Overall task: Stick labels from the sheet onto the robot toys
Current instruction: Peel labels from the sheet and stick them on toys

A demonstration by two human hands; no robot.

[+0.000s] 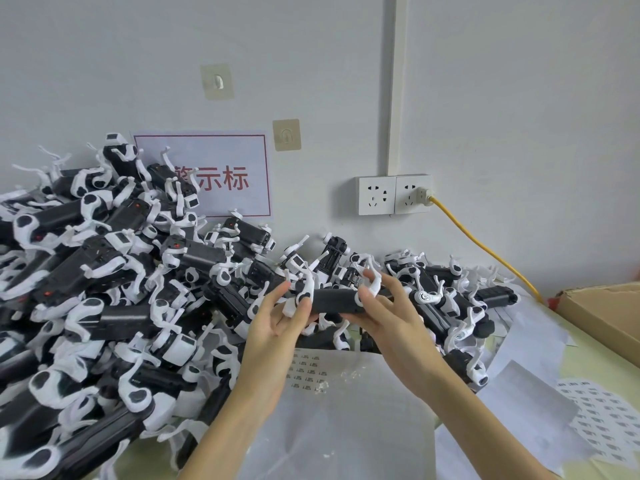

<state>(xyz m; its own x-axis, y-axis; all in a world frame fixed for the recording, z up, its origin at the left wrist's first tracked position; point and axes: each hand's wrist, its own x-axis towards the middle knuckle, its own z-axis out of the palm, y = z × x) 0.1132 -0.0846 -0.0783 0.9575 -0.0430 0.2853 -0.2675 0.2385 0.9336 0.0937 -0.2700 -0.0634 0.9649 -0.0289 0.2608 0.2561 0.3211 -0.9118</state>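
Robot toy (334, 303) held above the label sheet (311, 370), long axis running roughly left to right, level, parallel to the wall (519, 98); which end is the head cannot be told. Body black, smooth and box-like, with white curved legs jointed at both ends, two of them standing up above the body and others hanging below.

Left hand (277, 327) gripping the toy's left end, fingers (277, 294) curled round a white leg and the body edge. Right hand (388, 317) gripping the right end from above and behind, fingers (372, 277) curled over a white leg, thumb against the black body.

Label sheet lying on the surface (588, 355) directly beneath the hands, white, with rows of small dark printed labels near its far edge; much of the sheet bare. Second sheet of labels (602, 420) to the right, partly covered by loose white backing paper (530, 344).

Heap of like toys (104, 271), black with white legs, piled against the wall from the left edge to behind the hands, reaching up over a red-bordered sign (225, 174). Wall sockets (394, 195) at right with a yellow cable (485, 247) plugged in; cardboard box (602, 306) at far right
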